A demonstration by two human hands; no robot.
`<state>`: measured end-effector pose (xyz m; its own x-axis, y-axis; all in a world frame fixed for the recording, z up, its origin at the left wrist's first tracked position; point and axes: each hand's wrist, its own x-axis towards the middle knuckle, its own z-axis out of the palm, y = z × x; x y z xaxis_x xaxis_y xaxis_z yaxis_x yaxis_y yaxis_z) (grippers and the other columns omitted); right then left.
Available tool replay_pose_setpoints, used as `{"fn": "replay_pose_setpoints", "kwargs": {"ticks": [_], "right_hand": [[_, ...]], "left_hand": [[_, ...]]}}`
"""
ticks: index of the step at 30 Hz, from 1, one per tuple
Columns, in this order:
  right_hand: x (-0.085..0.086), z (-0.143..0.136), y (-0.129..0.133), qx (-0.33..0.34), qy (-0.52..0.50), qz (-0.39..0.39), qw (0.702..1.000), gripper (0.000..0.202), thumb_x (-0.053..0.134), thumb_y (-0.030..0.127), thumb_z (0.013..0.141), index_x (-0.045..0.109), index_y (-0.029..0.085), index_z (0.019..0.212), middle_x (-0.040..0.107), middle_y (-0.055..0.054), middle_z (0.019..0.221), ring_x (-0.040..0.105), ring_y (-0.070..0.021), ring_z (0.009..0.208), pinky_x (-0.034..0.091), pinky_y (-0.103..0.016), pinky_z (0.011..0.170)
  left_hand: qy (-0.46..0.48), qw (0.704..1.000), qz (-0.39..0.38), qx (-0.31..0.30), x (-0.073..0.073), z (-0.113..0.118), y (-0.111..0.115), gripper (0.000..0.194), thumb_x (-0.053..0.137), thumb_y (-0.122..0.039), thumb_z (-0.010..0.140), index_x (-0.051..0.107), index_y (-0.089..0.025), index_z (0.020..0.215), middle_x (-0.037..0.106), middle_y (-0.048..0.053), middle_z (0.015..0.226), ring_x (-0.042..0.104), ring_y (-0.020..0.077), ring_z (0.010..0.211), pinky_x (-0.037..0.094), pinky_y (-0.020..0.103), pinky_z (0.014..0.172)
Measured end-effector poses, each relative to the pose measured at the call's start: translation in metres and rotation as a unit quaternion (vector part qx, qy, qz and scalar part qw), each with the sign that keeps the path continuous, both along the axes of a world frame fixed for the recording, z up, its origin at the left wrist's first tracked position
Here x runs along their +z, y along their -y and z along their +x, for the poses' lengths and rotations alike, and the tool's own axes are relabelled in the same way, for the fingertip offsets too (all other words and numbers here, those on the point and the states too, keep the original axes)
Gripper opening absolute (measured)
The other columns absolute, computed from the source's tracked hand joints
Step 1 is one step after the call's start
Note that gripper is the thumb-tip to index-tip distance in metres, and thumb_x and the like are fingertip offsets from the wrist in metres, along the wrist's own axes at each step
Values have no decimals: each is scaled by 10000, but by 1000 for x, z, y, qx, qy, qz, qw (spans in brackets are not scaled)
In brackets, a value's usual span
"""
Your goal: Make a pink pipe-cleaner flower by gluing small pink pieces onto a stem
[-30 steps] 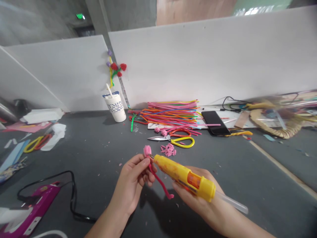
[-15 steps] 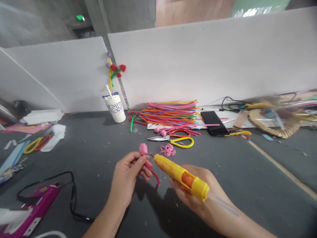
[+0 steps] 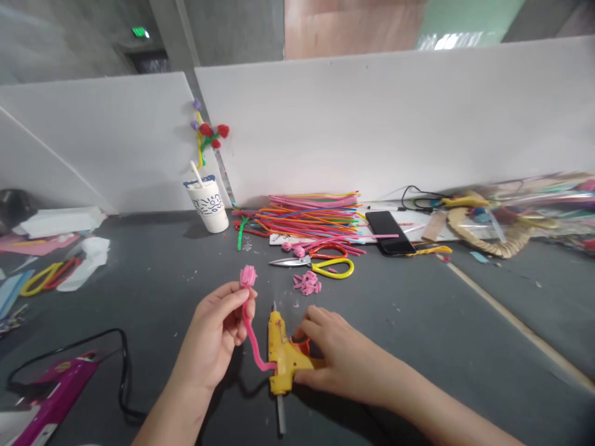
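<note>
My left hand [image 3: 216, 328] is closed, pinching a pink pipe-cleaner flower just below its fluffy head [image 3: 248, 276]. The flower's bent pink stem [image 3: 253, 344] hangs down and its end overlaps the glue gun. A yellow hot glue gun [image 3: 280, 353] lies on its side on the table, nozzle pointing away from me, a clear glue stick [image 3: 281, 415] jutting from its rear. Around its handle and orange trigger, my right hand [image 3: 337, 353] has thumb and fingers curled. Beyond the gun sits a small heap of cut pink pieces [image 3: 307, 284].
Scissors [image 3: 325, 265] with red and yellow handles lie before a pile of coloured pipe cleaners [image 3: 311, 214]. A black phone [image 3: 389, 232] is to their right. A white cup [image 3: 209, 204] stands back left. A magenta power strip [image 3: 67, 399] with a black cord [image 3: 123, 365] occupies the near left.
My right hand has lowered the glue gun from beside the flower head onto the table. My left hand has shifted left a little with the flower, whose stem now hangs towards me.
</note>
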<state>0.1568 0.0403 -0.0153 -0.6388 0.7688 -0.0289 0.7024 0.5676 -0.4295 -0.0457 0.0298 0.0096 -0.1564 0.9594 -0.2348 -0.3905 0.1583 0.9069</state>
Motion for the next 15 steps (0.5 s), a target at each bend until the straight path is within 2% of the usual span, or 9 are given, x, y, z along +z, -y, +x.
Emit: {"fn": "replay_pose_setpoints", "kwargs": {"ticks": [1, 2, 3, 6, 8, 12, 15], "right_hand": [[2, 3, -7, -7, 2, 15, 1000, 206, 698, 339, 806, 664, 204, 959, 646, -20, 964, 615, -158, 862, 462, -232, 748], [4, 6, -17, -26, 13, 32, 999, 109, 650, 264, 853, 667, 194, 934, 659, -18, 925, 621, -142, 839, 454, -213, 724], [4, 9, -27, -48, 26, 47, 997, 93, 590, 176, 881, 666, 166, 934, 666, -44, 916, 623, -155, 843, 448, -229, 725], [-1, 17, -57, -76, 70, 86, 991, 188, 512, 54, 880, 680, 122, 829, 670, -120, 904, 622, -222, 900, 433, -300, 774], [-8, 19, -70, -71, 90, 101, 988, 173, 530, 51, 878, 672, 121, 807, 668, -119, 925, 614, -228, 936, 431, -328, 821], [-20, 20, -75, -59, 94, 111, 988, 93, 592, 193, 917, 645, 135, 868, 660, -48, 976, 601, -206, 983, 446, -403, 898], [-19, 22, -72, -79, 59, 97, 990, 83, 596, 128, 878, 644, 128, 810, 676, -69, 922, 615, -210, 934, 457, -377, 854]], "left_hand": [[0, 1000, 3, -5, 0, 0, 0, 107, 767, -240, 659, 721, -144, 672, 620, -32, 494, 463, 31, 367, 335, 111, 347], [-1, 1000, 8, -11, -1, 1, 1, 105, 768, -239, 660, 725, -145, 676, 629, -25, 502, 487, 41, 394, 360, 115, 367], [-1, 1000, 14, -19, -1, 2, 1, 103, 768, -237, 660, 728, -144, 674, 637, -18, 510, 510, 51, 423, 383, 119, 386], [3, 999, 18, -44, -3, 6, 3, 110, 763, -246, 670, 730, -141, 666, 645, -7, 517, 536, 67, 464, 422, 133, 420], [5, 998, 15, -58, -4, 8, 3, 115, 757, -252, 679, 731, -140, 667, 639, -10, 513, 527, 66, 456, 420, 137, 416], [4, 997, 15, -69, -5, 9, 4, 121, 746, -257, 693, 728, -141, 664, 628, -16, 511, 515, 61, 449, 399, 131, 401], [7, 997, 17, -72, -5, 9, 4, 124, 739, -256, 702, 722, -140, 661, 622, -20, 512, 506, 54, 443, 385, 124, 396]]}}
